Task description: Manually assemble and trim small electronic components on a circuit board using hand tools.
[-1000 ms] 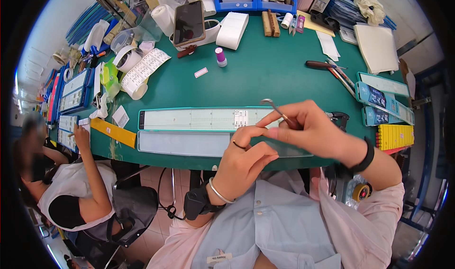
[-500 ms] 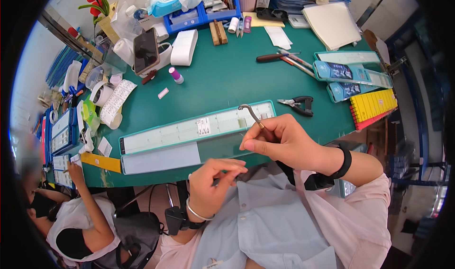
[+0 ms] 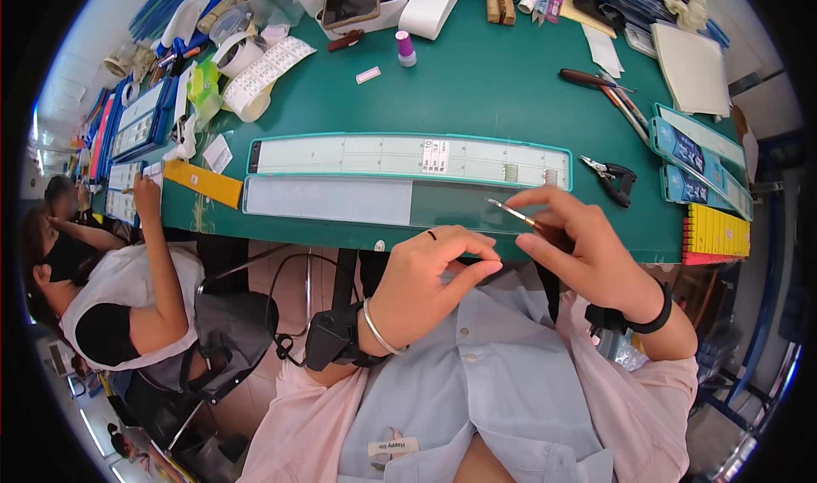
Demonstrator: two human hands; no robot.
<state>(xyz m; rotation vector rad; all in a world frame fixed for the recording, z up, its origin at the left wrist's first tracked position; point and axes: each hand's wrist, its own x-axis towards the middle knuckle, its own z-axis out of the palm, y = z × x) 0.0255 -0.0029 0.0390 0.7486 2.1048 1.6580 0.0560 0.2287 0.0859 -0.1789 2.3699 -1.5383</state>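
My right hand [image 3: 583, 249] pinches a slim hooked tool [image 3: 516, 212], its metal shaft pointing left past the fingertips. Facing it, my left hand [image 3: 430, 283] has thumb and forefinger brought together; anything between them is too small or hidden to make out. Both hands are raised at the near table edge. Just beyond them lies a long, flat, teal-framed case [image 3: 357, 155], opened out. Its far half carries a marked white sheet with a label [image 3: 436, 156] and two small comb-like pieces [image 3: 511, 172]; a pale strip [image 3: 328, 200] fills the left of the near half.
Black-handled nippers [image 3: 614, 180] lie right of the case, near stacked teal cases [image 3: 702, 155] and a yellow block [image 3: 717, 232]. A yellow strip [image 3: 204, 183] is at left. A purple-capped bottle [image 3: 406, 49] stands farther back. Another person [image 3: 128, 300] sits working at left.
The view has shifted, so the table appears higher and turned. The hooked tool has swung from pointing up to lying nearly level toward the left. My hands remain close together.
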